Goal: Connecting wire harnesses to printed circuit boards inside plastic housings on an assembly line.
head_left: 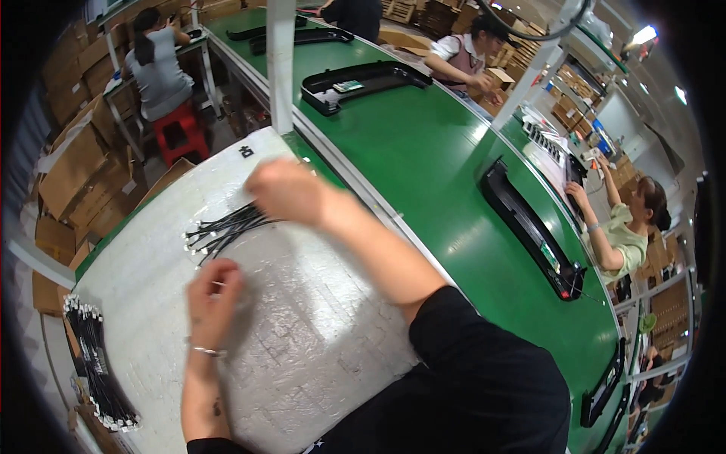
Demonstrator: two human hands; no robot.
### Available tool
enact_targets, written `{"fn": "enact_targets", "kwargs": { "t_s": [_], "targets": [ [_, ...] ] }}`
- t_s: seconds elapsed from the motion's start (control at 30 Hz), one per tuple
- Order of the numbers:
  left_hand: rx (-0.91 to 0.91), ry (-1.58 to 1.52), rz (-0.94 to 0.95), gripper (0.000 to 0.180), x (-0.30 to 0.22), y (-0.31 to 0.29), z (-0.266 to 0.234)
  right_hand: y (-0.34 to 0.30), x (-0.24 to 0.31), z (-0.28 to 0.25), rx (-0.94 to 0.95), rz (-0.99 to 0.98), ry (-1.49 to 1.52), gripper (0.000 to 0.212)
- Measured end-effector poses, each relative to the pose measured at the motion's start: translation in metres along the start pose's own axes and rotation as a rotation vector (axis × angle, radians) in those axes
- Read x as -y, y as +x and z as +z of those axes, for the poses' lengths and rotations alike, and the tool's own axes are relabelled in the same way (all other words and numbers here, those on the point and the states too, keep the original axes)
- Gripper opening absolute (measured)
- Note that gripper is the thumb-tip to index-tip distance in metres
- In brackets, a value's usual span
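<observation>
Black cables with small white connectors (227,227) lie in a loose bunch on the white, plastic-covered tabletop (302,303). My right hand (286,191) is over the right end of this bunch, blurred, with its fingers curled in. Whatever is inside those fingers is hidden. Below the connector ends, my left hand (215,293) is held with thumb and fingers pinched together. A tiny pale spot shows between them, too small to name.
A thicker cable bundle (94,363) lies along the left table edge. Beyond a metal rail runs a green conveyor belt (423,159) carrying long black plastic housings (529,227). A white post (280,68) rises at the table's far corner. Several people work around the belt.
</observation>
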State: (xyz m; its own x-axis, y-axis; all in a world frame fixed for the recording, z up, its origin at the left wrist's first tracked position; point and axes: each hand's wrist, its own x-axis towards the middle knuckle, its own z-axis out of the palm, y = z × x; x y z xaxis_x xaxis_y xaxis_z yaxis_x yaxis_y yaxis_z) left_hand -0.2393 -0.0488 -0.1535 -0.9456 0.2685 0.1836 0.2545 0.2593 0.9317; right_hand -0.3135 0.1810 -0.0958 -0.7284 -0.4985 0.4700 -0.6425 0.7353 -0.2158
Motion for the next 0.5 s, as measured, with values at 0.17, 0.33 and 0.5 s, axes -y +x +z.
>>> {"fn": "enact_targets", "kwargs": {
  "t_s": [0.17,0.33,0.5],
  "targets": [
    [0.317,0.39,0.545,0.015,0.007,-0.002,0.045,0.043,-0.164,-0.009,-0.004,0.626,-0.505,0.018],
    [0.34,0.205,0.289,0.021,0.013,0.008,0.042,0.082,-0.251,0.011,0.009,0.756,-0.64,0.02],
    [0.353,0.014,0.148,0.02,0.016,0.016,0.037,0.099,-0.294,0.045,0.068,0.905,-0.693,0.02]
  ]
}}
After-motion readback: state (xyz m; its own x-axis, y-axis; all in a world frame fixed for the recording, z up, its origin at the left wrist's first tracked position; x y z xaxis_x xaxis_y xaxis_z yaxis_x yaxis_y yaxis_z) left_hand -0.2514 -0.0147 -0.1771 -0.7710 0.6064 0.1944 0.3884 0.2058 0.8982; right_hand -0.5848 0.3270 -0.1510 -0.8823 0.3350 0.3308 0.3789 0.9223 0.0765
